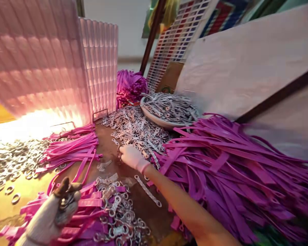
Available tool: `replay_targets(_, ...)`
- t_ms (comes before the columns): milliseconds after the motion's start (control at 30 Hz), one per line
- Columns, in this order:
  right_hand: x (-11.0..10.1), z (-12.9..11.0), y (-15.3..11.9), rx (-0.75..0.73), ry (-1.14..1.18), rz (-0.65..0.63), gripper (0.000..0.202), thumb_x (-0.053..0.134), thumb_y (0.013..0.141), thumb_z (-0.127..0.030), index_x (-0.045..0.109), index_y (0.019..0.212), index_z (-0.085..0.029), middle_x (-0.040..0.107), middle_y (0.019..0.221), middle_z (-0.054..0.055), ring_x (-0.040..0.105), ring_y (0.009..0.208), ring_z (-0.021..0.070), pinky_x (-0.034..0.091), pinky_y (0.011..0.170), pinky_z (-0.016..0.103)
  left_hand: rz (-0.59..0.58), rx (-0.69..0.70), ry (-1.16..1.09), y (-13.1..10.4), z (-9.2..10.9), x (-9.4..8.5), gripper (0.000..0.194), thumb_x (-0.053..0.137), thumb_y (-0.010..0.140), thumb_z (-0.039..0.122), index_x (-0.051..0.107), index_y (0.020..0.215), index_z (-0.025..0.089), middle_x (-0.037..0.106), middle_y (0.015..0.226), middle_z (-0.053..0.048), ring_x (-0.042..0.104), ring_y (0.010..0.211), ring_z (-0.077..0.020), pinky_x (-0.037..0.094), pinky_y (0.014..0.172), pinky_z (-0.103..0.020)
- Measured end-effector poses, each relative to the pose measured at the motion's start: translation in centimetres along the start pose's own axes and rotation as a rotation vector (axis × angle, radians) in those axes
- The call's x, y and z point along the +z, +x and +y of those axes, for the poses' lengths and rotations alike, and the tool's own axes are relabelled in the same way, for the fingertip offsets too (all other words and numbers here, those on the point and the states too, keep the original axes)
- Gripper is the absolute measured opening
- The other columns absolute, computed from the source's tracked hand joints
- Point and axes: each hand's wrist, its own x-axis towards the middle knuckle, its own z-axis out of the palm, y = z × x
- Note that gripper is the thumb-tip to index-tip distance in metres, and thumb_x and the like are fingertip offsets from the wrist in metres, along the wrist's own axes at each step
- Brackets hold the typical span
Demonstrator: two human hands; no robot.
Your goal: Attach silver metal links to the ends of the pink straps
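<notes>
My left hand (63, 205), in a light glove with dark worn fingertips, is at the lower left over a heap of pink straps (89, 203). Its fingers are curled together; what lies between them is too unclear to name. In the middle, my right hand (132, 157), in a white glove, reaches to the near left edge of a pile of small silvery links with ringed ends (136, 126). Thumb and fingertips are pressed together, beside one loose link (115, 141). Under my right wrist lies a longer braided-looking silvery strip (147, 191).
Loose metal rings (17, 159) spread at left by a bright light. More silvery strips fill a shallow basin (164, 123) at the back. A large heap of purple-pink straps (220, 164) covers the right. Ribbed translucent panels (100, 65) stand at back left. Finished-looking silvery pieces (120, 212) lie in front.
</notes>
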Motion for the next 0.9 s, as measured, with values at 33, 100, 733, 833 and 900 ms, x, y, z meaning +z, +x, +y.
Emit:
replay_targets(33, 0.2, 0.6, 2.1, 0.051, -0.003, 0.002, 0.026, 0.048, 0.091, -0.018, 0.072, 0.103, -0.014, 0.073, 0.106, 0.015, 0.067, 0.101, 0.0213, 0.045, 0.084, 0.027, -0.07, -0.006, -0.043, 0.8, -0.1, 0.8, 0.047, 0.041, 0.101, 0.051, 0.073, 0.09, 0.018, 0.071, 0.067, -0.004, 0.051, 0.04, -0.0076, 0.03, 0.034, -0.014)
replay_targets(100, 1.1, 1.0, 5.7, 0.131, -0.002, 0.002, 0.028, 0.049, 0.093, -0.018, 0.071, 0.108, -0.011, 0.072, 0.109, 0.018, 0.066, 0.104, 0.023, 0.045, 0.085, 0.028, -0.215, -0.033, -0.081, 1.6, -0.4, 2.2, 0.047, 0.057, 0.093, 0.055, 0.072, 0.099, 0.011, 0.072, 0.076, -0.01, 0.053, 0.042, -0.0096, 0.031, 0.032, -0.016)
replay_targets(733, 3.6, -7.0, -6.5, -0.227, 0.968, -0.035, 0.031, 0.049, 0.087, -0.023, 0.065, 0.114, -0.021, 0.071, 0.094, 0.003, 0.064, 0.077, 0.0181, 0.052, 0.07, 0.028, -0.207, 0.38, 0.421, -1.8, -2.4, 4.4, 0.04, 0.063, 0.087, 0.054, 0.059, 0.089, 0.014, 0.06, 0.063, -0.001, 0.045, 0.038, -0.0061, 0.029, 0.034, -0.016)
replay_targets(833, 3.3, -9.3, -10.4, -0.278, 1.107, -0.034, 0.038, 0.059, 0.078, -0.02, 0.065, 0.116, -0.024, 0.072, 0.102, 0.002, 0.065, 0.089, 0.0202, 0.054, 0.079, 0.03, -0.188, 0.437, 0.434, -1.7, -3.6, 4.2, 0.042, 0.061, 0.088, 0.058, 0.054, 0.082, 0.017, 0.054, 0.056, 0.003, 0.045, 0.039, -0.0071, 0.033, 0.038, -0.017)
replay_targets(900, 3.6, -10.4, -11.5, -0.293, 1.141, 0.018, 0.045, 0.057, 0.073, -0.014, 0.066, 0.115, -0.024, 0.071, 0.107, 0.003, 0.065, 0.098, 0.0214, 0.053, 0.088, 0.033, -0.163, 0.471, 0.456, -1.3, -4.7, 3.9, 0.042, 0.06, 0.089, 0.06, 0.054, 0.087, 0.018, 0.054, 0.056, 0.004, 0.045, 0.039, -0.0078, 0.033, 0.038, -0.018)
